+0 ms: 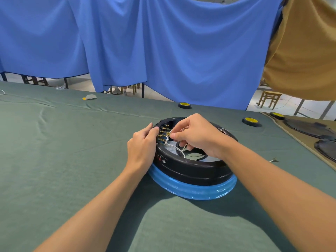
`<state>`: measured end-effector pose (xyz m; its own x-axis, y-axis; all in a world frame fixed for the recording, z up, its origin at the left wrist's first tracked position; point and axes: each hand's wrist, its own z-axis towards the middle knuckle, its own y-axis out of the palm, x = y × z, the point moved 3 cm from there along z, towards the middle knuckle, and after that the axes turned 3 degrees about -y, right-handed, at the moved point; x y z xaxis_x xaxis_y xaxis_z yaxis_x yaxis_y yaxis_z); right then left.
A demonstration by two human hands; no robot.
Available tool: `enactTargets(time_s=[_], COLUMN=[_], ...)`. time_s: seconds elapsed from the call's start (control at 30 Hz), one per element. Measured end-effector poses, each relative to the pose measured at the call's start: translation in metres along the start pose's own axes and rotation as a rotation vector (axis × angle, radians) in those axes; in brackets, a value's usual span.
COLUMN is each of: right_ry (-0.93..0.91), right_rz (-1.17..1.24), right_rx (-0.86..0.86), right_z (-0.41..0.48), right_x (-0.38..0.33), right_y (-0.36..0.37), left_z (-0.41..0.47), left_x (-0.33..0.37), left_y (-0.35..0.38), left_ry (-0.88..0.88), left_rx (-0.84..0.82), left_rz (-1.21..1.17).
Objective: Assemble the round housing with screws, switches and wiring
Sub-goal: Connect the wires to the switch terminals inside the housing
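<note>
Green cloth-covered table (72, 142), blue curtain (145, 42) and tan drape (305, 51) behind, wooden stool (270, 99) far beyond the right hand (196, 137). One round black housing with blue film band (192, 171) sits under both hands. Three black-and-yellow discs (251, 121) lie past the right hand. Several white wires (174, 147) loop below its fingers. Left hand (142, 146) has its fingers pressed together against the housing's outer wall. Right hand reaches inside and pinches a wire end at the brass terminals (162, 132).
</note>
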<state>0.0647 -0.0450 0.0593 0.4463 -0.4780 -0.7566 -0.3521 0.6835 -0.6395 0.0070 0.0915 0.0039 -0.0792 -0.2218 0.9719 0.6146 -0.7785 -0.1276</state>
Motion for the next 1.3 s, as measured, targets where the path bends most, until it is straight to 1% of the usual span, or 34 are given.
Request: enactTargets(time_s=[0.1,0.17,0.23,0.37,0.57,0.67,0.8,1.0,1.3], right_ry=[-0.010,-0.002,0.016,0.060,0.106,0.115,0.131,0.117,0.099], right_rz=[-0.085,-0.095,-0.084,-0.029,0.048,0.070,0.121,0.128,0.106], right_rx=[-0.007,-0.039,-0.058,-0.057,-0.080,-0.057,-0.026,-0.041,-0.057], right_z=[0.003,0.004,0.005,0.007,0.009,0.011,0.013,0.014,0.014], right_x=[-0.001,-0.001,-0.001,-0.002,-0.002,0.001,0.005,0.004,0.002], right_y=[0.007,0.011,0.013,0.016,0.021,0.021,0.019,0.020,0.023], left_z=[-0.003,-0.003,-0.003,-0.003,-0.006,-0.007,-0.008,-0.006,-0.004], left_x=[0.003,0.002,0.001,-0.002,0.002,0.003,0.004,0.001,-0.001], left_y=[0.002,0.002,0.003,0.003,0.003,0.002,0.002,0.002,0.004], left_ry=[0.001,-0.042,-0.078,-0.048,-0.051,-0.053,-0.059,-0.044,-0.032], left_rx=[-0.008,0.001,-0.003,0.007,0.035,0.041,0.009,-0.007,0.028], left_rz=[-0.007,-0.054,-0.097,-0.108,-0.096,-0.092,-0.051,-0.065,-0.067])
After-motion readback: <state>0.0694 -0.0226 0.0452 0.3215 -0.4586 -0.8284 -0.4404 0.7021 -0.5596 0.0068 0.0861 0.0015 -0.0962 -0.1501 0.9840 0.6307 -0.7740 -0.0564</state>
